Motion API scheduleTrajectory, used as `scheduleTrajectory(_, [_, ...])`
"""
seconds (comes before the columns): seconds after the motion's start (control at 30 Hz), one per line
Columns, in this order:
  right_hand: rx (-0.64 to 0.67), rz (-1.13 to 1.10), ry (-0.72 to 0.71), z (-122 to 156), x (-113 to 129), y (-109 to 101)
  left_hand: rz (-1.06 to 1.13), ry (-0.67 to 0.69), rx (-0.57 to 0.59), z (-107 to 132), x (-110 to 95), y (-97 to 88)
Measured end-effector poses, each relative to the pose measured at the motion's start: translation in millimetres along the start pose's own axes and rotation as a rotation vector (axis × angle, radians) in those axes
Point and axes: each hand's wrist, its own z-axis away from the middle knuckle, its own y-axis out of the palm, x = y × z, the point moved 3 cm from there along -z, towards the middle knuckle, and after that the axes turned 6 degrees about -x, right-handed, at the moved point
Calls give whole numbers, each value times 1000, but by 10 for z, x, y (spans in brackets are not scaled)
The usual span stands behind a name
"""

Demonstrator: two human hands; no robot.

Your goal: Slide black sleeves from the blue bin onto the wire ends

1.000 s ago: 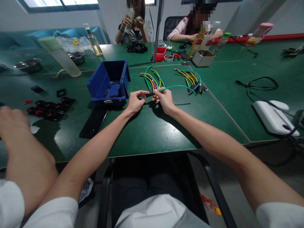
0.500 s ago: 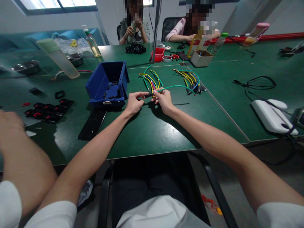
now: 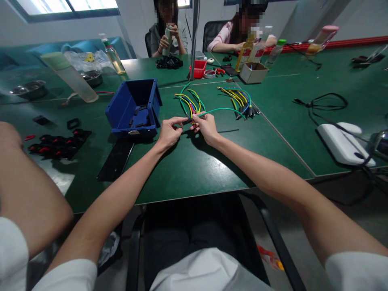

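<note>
My left hand pinches a small black sleeve between thumb and fingertips. Close beside it, my right hand grips a green wire near the sleeve, and its free end arcs off to the right. Fingertips partly hide where wire and sleeve meet. Just behind my hands lies a loose group of yellow, green and other wires. Farther right rests a bundle of yellow, green and blue wires with black ends. A blue bin holding several small black pieces stands left of my left hand.
A dark phone-like slab lies before the bin. Red-and-black parts sit farther left, near another person's arm. A white device with black cables is at right. Bottles and a small carton stand behind; two people sit opposite.
The view has shifted slightly, moving the table scene left. The neighbouring person's arm at the left edge has moved. My hands keep nearly the same pinch on sleeve and wire.
</note>
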Motion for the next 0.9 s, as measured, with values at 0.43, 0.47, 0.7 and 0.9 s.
scheduleTrajectory(0.43, [23, 13, 25, 11, 20, 15, 76, -69, -3, 5, 13, 2])
scheduleTrajectory(0.47, [24, 13, 23, 10, 17, 15, 75, -68, -1, 4, 18, 3])
scheduleTrajectory(0.7, [3, 30, 11, 1, 1, 9, 8, -32, 17, 5, 25, 11])
scheduleTrajectory(0.9, [-20, 39, -6, 10, 22, 8, -167, 49, -1, 38, -53, 20])
